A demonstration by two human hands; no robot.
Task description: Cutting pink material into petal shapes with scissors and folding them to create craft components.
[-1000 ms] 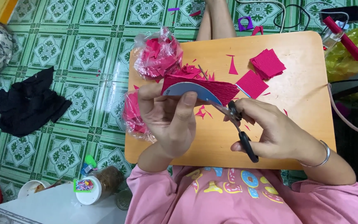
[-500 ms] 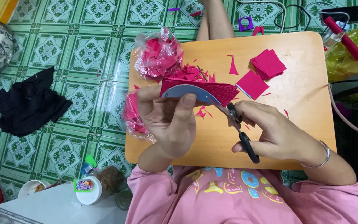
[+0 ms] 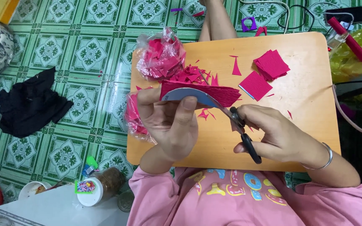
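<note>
Head view: the left hand [image 3: 168,123] is closed on a folded stack of magenta crepe paper with a curved blue-grey template [image 3: 197,94], thumb pressed on the near face, fingers curled behind, holding it above the middle of the light wooden lap table [image 3: 311,109]. At 3 o'clock of that hand, the right hand [image 3: 273,136] grips black-handled scissors [image 3: 239,125], fingers through the loops; the blades run toward 11 o'clock under the paper's edge, and how far they are parted cannot be told. At 12 o'clock of the paper lie pink paper offcuts [image 3: 191,75] and a clear plastic bag of pink pieces [image 3: 160,56]. At 2 o'clock sit square stacks of magenta paper [image 3: 271,65]. A black cloth [image 3: 32,104] lies on the green tiled floor at 9 o'clock
</note>
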